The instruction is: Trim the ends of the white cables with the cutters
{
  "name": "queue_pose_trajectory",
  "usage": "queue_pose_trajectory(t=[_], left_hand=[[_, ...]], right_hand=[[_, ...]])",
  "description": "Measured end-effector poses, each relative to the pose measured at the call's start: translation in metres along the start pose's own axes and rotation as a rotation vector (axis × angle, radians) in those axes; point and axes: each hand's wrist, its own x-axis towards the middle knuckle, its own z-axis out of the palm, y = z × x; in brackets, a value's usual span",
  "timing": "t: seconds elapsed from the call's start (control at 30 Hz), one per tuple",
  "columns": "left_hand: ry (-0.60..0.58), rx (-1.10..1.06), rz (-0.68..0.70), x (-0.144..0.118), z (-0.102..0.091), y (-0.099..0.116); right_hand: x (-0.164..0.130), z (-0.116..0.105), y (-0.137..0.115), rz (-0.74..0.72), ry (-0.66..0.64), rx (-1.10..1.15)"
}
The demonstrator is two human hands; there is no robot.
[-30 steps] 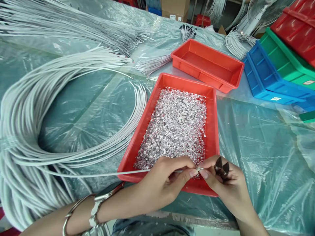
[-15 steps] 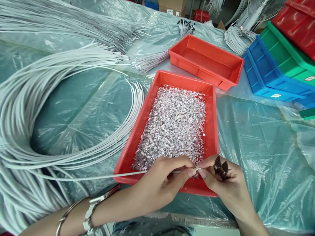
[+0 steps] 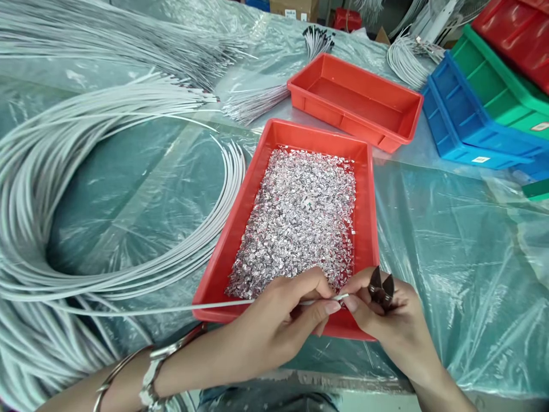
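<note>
My left hand (image 3: 274,323) pinches the end of a thin white cable (image 3: 141,311) that runs off to the left over the near rim of a red tray (image 3: 368,229). The tray is filled with small silvery foil scraps (image 3: 300,220). My right hand (image 3: 388,320) touches the cable's tip with thumb and forefinger and also holds small dark cutting pliers (image 3: 381,288), jaws pointing up. Both hands hover over the tray's near edge.
A large coil of white cables (image 3: 51,189) covers the left of the plastic-sheeted table. More cable bundles (image 3: 128,51) lie at the back. An empty red tray (image 3: 355,100) stands behind, with blue (image 3: 463,131), green (image 3: 497,91) and red bins stacked at right.
The view has dipped slightly, so everything sits a little higher and further left in frame. Both hands keep their hold at the cable tip, with barely any shift.
</note>
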Motion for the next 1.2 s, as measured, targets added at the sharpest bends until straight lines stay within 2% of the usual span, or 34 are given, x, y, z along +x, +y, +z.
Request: queue_pose_trajectory(t=[0.23,0.8,1.03,1.2], left_hand=[[-0.052,-0.003,-0.005,0.002,-0.002,0.008],[-0.081,-0.016,-0.023,0.001,-0.004,0.006],[-0.107,-0.012,-0.027,0.001,-0.006,0.008],[-0.139,-0.097,-0.109,0.004,-0.006,0.012]], right_hand=[[0.001,0.0,0.0,0.008,-0.009,-0.005],[0.004,0.0,-0.007,0.018,-0.063,-0.003],[0.001,-0.006,-0.005,0.06,-0.149,-0.035],[0.001,-0.012,-0.004,0.091,-0.219,-0.024]])
